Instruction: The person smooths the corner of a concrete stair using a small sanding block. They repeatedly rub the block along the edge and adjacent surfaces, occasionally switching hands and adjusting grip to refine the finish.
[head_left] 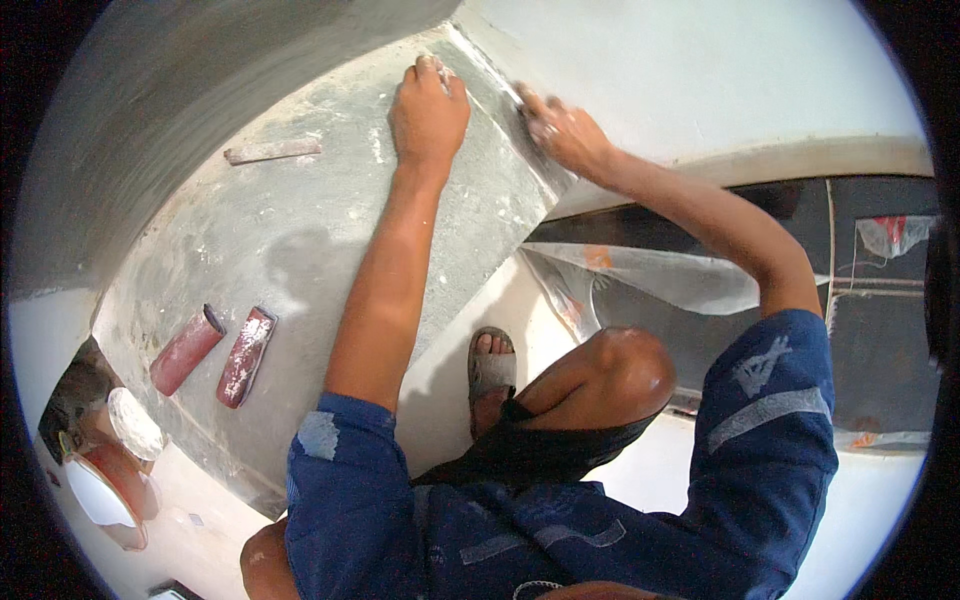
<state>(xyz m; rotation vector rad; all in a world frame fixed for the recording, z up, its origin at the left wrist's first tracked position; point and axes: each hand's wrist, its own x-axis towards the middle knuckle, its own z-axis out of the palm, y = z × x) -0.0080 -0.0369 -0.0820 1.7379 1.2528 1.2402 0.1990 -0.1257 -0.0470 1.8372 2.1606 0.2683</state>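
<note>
Corner strip (495, 93) between left fingers (428, 68) and right fingers (534, 101)

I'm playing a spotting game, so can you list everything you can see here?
Slab: 1, grey, under the left arm
Rolled pieces: 2, dark red, one dusted white, slab's lower left
Flat strip: 1, grey-brown, slab's upper left
Curved wall: 1, grey, upper left
Wall: 1, white, upper right
Panels: several, dark, right
Plastic sheeting: count unclear, clear, over the panels
Container: 1, orange-brown and white, lower left
Round thing: 1, white, beside the container
Floor: 1, whitish, below
Sandal: 1, grey-brown, centre
Shirt: 1, blue, bottom
Shorts: 1, black, bottom centre
Left hand: 1, whitish fingertips, slab's top
Right hand: 1, blurred, by the white wall
</note>
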